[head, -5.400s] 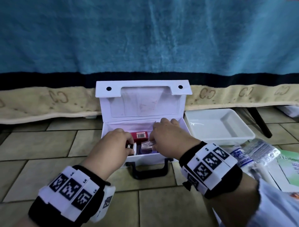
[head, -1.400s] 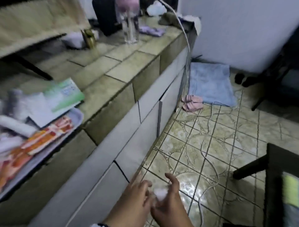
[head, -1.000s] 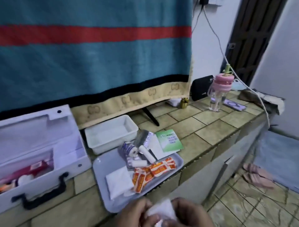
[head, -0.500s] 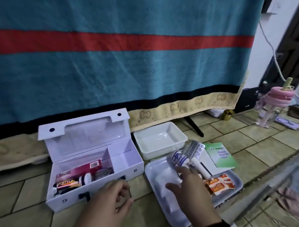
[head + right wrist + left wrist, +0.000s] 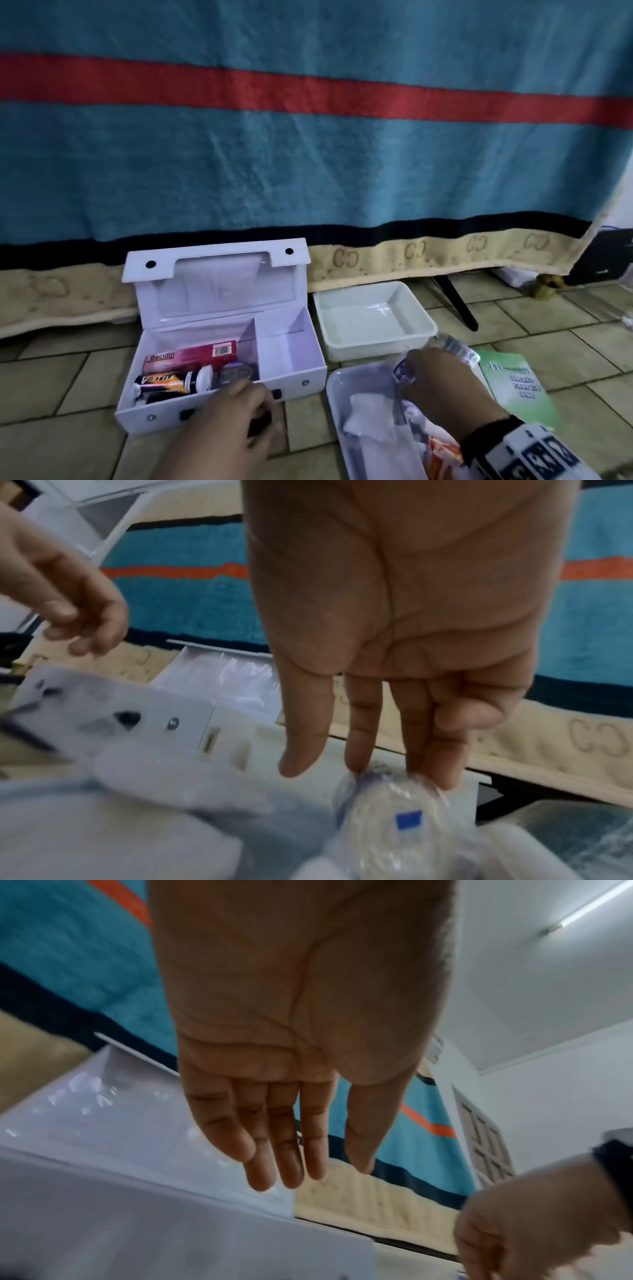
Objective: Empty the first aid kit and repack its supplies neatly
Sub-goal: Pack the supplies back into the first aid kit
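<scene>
Both hands are bare, without gloves or rings. A black wristband [image 5: 493, 433] circles the right wrist, carrying a white plate [image 5: 537, 455] printed with square black-and-white fiducial markers; a pale sleeve edge shows behind it.

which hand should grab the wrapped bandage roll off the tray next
The right hand, likely. Its fingertips already touch the wrapped bandage roll at the back of the tray. The left hand is open and holds nothing, hovering in front of the first aid kit, farther from the roll.
</scene>
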